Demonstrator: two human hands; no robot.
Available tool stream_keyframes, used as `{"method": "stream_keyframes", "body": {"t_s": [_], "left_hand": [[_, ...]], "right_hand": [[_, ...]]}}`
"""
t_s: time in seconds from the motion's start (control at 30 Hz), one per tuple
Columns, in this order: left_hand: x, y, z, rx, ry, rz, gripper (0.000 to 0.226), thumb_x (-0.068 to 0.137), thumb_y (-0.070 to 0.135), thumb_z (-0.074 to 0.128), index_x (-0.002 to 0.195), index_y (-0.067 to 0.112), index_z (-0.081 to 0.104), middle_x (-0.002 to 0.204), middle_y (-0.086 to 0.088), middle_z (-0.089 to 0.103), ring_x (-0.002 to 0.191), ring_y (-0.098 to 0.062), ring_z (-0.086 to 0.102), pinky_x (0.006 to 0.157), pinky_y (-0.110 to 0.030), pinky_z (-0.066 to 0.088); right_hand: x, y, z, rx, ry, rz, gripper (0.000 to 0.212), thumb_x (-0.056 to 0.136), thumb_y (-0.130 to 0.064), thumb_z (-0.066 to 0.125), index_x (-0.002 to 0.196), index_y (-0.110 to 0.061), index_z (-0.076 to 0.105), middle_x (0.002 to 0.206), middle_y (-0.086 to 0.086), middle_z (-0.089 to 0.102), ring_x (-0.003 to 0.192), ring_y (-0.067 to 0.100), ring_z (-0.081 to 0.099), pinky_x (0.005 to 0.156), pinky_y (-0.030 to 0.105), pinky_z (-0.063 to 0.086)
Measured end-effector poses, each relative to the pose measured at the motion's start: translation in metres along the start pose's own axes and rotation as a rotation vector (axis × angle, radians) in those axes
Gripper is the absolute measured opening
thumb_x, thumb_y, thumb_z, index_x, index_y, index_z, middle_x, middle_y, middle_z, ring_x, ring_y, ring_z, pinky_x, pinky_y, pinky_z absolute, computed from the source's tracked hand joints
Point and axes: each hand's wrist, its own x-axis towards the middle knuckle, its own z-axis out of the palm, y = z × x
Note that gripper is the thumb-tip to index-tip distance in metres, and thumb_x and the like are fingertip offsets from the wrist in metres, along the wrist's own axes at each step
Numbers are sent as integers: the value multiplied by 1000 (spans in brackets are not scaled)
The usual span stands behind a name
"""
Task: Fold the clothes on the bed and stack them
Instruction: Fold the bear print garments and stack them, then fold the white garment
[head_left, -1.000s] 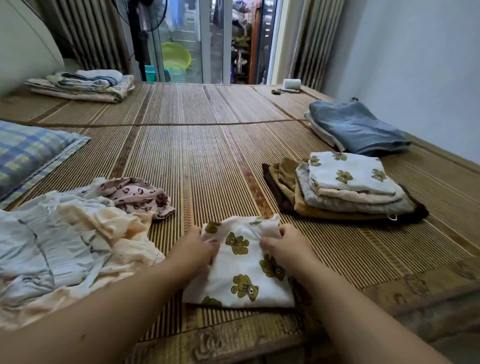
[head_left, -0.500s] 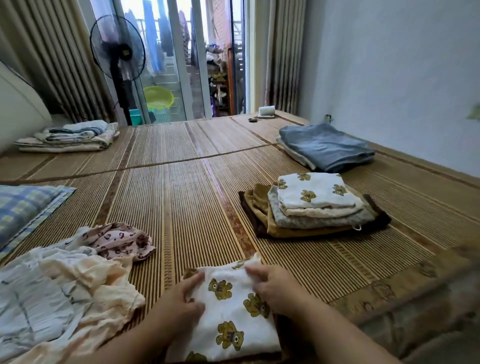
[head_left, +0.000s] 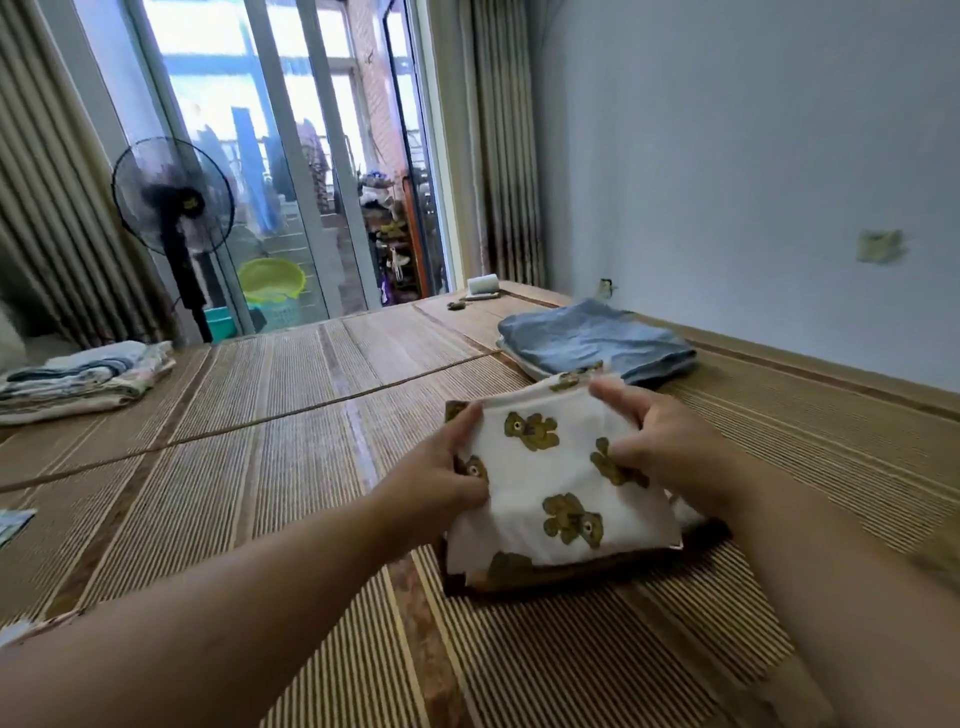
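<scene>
A folded white garment with olive bear prints (head_left: 550, 483) is held over the stack of folded clothes (head_left: 582, 571), whose brown lower layers show beneath it. My left hand (head_left: 441, 478) grips the garment's left edge. My right hand (head_left: 660, 441) grips its right edge, fingers over the top. The garment hides most of the stack. Whether it rests on the stack or hovers just above, I cannot tell.
A folded blue-grey pile (head_left: 597, 338) lies behind near the wall. Another folded pile (head_left: 78, 379) sits at the far left. The bamboo mat (head_left: 260, 467) covers the bed. A standing fan (head_left: 174, 208) and glass doors are at the back. A small white object (head_left: 483, 287) lies at the far edge.
Both hands lifted the bear-print garment from the mat near me and carried it right and forward onto the stack. The view swung up and right; the unfolded heap left the frame.
</scene>
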Motion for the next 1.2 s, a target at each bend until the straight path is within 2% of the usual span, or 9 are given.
{"method": "stream_keyframes", "body": {"t_s": [0.17, 0.23, 0.3, 0.37, 0.47, 0.63, 0.73, 0.9, 1.2], "left_hand": [[90, -3, 24, 98, 61, -67, 88, 79, 6, 62, 148, 43, 22, 116, -2, 52, 97, -26, 62, 80, -40, 59], [116, -14, 30, 405, 143, -121, 80, 83, 28, 65, 148, 42, 20, 129, -2, 47, 110, -27, 57, 93, -44, 52], [134, -31, 31, 809, 225, -182, 84, 81, 65, 55, 149, 43, 11, 159, -1, 7, 139, -37, 28, 111, -53, 31], [148, -46, 34, 940, 195, -148, 89, 76, 82, 37, 149, 43, 4, 159, 7, -15, 146, -34, 1, 116, -56, 13], [164, -63, 39, 1053, 82, -74, 100, 68, 90, 19, 151, 36, 5, 161, 6, 0, 147, -26, 4, 116, -51, 13], [173, -77, 38, 788, -21, -233, 87, 75, 84, 39, 144, 31, 35, 145, -1, 45, 128, -24, 44, 98, -31, 33], [163, -71, 31, 754, -14, -322, 88, 75, 84, 38, 143, 28, 39, 141, -4, 49, 124, -26, 49, 98, -31, 37], [94, -49, 4, 821, 75, -173, 96, 79, 82, 32, 153, 25, 13, 160, 0, 16, 146, -23, 17, 117, -43, 18], [-120, -26, -79, 1097, 354, -6, 88, 79, 71, 47, 149, 41, 3, 160, 12, 6, 146, -12, 9, 116, -44, 16]], "right_hand": [[75, 32, -25, -101, 33, 59, 79, 74, 2, 59, 141, -38, 44, 144, 0, 40, 95, 16, 58, 61, 22, 50], [98, 49, -23, -172, -5, 115, 81, 78, -2, 59, 147, -36, 34, 146, -1, 39, 97, 15, 59, 63, 23, 51], [119, 67, -16, -438, -8, 149, 75, 85, -11, 58, 150, -28, 25, 148, 4, 37, 116, 24, 54, 89, 34, 51], [134, 80, -5, -736, 10, 96, 62, 96, -28, 48, 151, -25, 21, 158, 4, 21, 143, 28, 24, 115, 51, 23], [144, 96, 11, -928, -58, 41, 62, 96, -56, 29, 151, -32, 15, 161, -11, 1, 148, 21, -7, 110, 64, -1], [142, 121, 10, -877, -92, 317, 97, 70, -88, 33, 151, -40, 8, 162, 3, -1, 147, 32, -2, 113, 61, 11], [136, 109, 8, -823, -67, 356, 100, 66, -88, 41, 149, -44, 9, 162, 6, -4, 146, 38, -1, 112, 64, 10], [107, 57, 27, -950, 154, -7, 92, 72, -85, 39, 149, -40, 13, 161, 2, -2, 147, 31, -4, 111, 63, 6], [-24, -49, 168, -734, -169, -380, 82, 78, -67, 57, 146, -48, 14, 161, -9, 1, 147, 19, 6, 114, 58, 5]]}}
